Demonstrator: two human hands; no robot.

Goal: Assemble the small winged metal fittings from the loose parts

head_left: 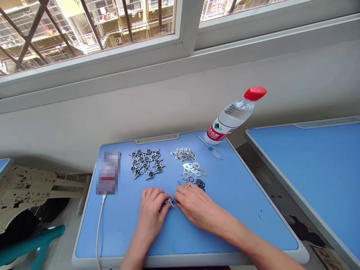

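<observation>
Both of my hands rest on a blue desk (230,210) and meet over one small metal part (169,200). My left hand (152,210) pinches it from the left, fingers curled. From the right, my right hand (194,204) closes its fingertips on the same part and wears a ring. Just beyond the hands lie a pile of dark metal winged parts (146,163), a pile of thin silver wire pieces (183,153), flat silver plates (194,169) and small black rings (200,183).
A water bottle with a red cap (233,116) stands at the desk's far right corner, a small screwdriver (209,147) beside it. A phone (108,172) with a white cable (99,228) lies at the left. A second blue desk (315,168) is at the right.
</observation>
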